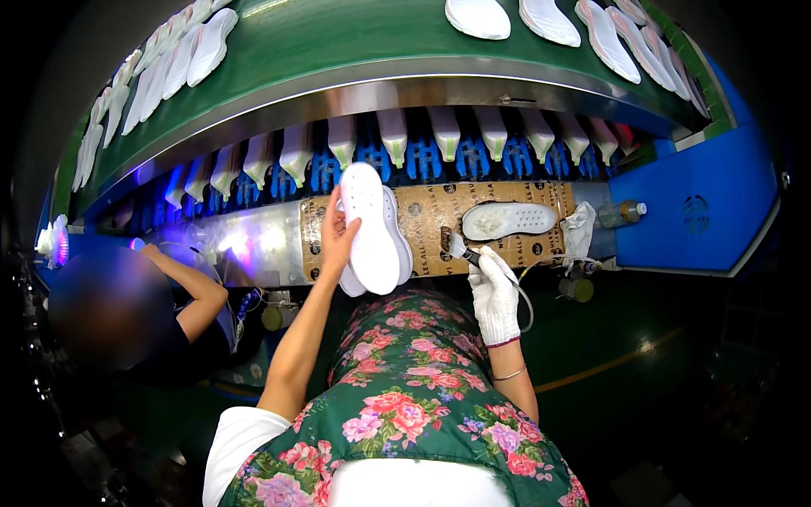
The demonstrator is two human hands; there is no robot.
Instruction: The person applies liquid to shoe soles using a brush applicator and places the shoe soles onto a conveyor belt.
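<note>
My bare left hand (pixel 337 237) grips a white shoe sole (pixel 372 241) by its left edge, thumb on the upper face. More white soles (pixel 397 230) show partly behind it; whether my fingers hold those too, I cannot tell. In a white knitted glove, my right hand (pixel 493 297) is closed round the handle of a brush (pixel 459 247) with a thin hose behind it. Dark bristles sit over the brown cardboard (pixel 422 211), just left of a single white sole (pixel 508 220) lying flat with small holes and a wet-looking patch at its left end.
Beyond the bench hangs a row of pale shoe forms (pixel 393 135) above blue holders. A green conveyor (pixel 338 51) carries several soles. At right are a crumpled white cloth (pixel 579 230), a clear bottle (pixel 621 213) and a blue panel (pixel 697 203). A co-worker's arm (pixel 196 287) is at left.
</note>
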